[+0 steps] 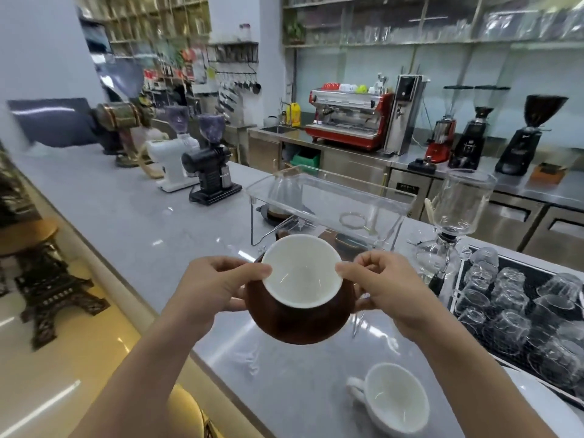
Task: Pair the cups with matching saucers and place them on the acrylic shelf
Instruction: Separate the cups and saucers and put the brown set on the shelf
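I hold a cup (302,273), white inside, sitting on a dark brown saucer (294,324), tilted toward me above the grey counter. My left hand (215,287) grips the left side with its thumb on the cup's rim. My right hand (387,287) grips the right side the same way. Just beyond stands the clear acrylic shelf (392,197), its top bare. A second cup (396,398), all white with its handle to the left, rests on the counter near the front edge, without a saucer.
Under the shelf sit a glass server (281,192) and dark items. A glass siphon brewer (458,213) stands to the right, then a black tray of upturned glasses (524,314). Two grinders (202,172) stand at the back left. The counter edge (177,324) drops to the floor on the left.
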Available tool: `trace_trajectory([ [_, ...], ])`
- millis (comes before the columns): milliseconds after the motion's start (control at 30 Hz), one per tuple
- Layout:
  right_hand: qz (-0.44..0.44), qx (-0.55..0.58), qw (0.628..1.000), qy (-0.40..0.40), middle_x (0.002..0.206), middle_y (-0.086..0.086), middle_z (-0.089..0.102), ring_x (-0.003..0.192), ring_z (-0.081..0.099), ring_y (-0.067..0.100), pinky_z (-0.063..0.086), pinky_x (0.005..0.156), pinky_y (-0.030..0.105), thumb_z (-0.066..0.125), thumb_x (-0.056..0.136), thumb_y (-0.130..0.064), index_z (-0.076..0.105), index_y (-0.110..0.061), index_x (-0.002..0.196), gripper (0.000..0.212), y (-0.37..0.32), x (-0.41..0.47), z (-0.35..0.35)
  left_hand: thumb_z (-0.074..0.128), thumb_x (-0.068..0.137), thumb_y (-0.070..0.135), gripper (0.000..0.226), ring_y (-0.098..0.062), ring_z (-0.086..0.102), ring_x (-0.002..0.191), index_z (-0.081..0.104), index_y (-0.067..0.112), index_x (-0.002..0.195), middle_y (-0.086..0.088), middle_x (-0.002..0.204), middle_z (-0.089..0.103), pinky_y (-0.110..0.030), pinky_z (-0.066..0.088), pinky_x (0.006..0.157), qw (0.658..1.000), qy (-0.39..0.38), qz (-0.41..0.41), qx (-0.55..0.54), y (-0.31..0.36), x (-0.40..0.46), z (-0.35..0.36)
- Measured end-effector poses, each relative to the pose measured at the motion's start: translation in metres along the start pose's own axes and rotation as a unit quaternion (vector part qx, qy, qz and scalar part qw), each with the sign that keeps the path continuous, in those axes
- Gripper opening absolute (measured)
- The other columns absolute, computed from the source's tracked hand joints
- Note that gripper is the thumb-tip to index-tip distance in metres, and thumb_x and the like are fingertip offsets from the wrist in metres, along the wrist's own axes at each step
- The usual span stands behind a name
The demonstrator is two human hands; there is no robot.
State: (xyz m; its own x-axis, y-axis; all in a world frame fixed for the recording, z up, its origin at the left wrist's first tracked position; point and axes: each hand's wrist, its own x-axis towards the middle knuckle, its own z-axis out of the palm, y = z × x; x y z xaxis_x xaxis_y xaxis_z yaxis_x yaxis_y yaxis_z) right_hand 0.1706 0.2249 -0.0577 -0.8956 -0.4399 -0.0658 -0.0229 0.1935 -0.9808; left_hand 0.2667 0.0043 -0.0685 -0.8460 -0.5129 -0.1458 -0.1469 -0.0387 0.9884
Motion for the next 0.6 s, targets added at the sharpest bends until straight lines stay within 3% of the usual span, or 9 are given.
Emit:
trace_trajectory([
  [167,-0.043,-0.001,0.999,0.015,0.063,0.011,0.059,0.048,0.062,0.010,0.059,0.051,0.028,0.073,0.086,-0.016,0.061,0.004,0.094,0.026,-0.051,0.020,-0.002,0.082,0.076,0.014,0.025,-0.017,0.069,0.051,0.075,-0.001,0.094,-0.011,0.072,0.075,-0.023,0.056,0.048,0.999,-0.008,0.050,-0.008,0.050,0.023,-0.006],
  [333,-0.066,-0.038,0.996,0.043,0.074,0.012,0.070,0.055,0.068,0.017,0.064,0.063,0.040,0.074,0.086,-0.020,0.060,0.011,0.105,0.038,-0.092,0.045,-0.025,0.083,0.075,0.021,0.029,-0.018,0.071,0.057,0.077,0.001,0.096,-0.012,0.078,0.078,-0.024,0.057,0.051,0.995,-0.051,0.087,-0.007,0.091,0.057,0.009],
  [600,-0.029,-0.056,0.995,0.078,0.070,0.012,0.073,0.059,0.071,0.023,0.060,0.061,0.036,0.074,0.086,-0.021,0.063,0.005,0.107,0.035,-0.115,0.092,-0.067,0.082,0.077,0.021,0.031,-0.019,0.072,0.056,0.074,-0.002,0.096,-0.010,0.071,0.078,-0.025,0.057,0.051,0.988,-0.127,0.087,0.001,0.125,0.122,0.053],
])
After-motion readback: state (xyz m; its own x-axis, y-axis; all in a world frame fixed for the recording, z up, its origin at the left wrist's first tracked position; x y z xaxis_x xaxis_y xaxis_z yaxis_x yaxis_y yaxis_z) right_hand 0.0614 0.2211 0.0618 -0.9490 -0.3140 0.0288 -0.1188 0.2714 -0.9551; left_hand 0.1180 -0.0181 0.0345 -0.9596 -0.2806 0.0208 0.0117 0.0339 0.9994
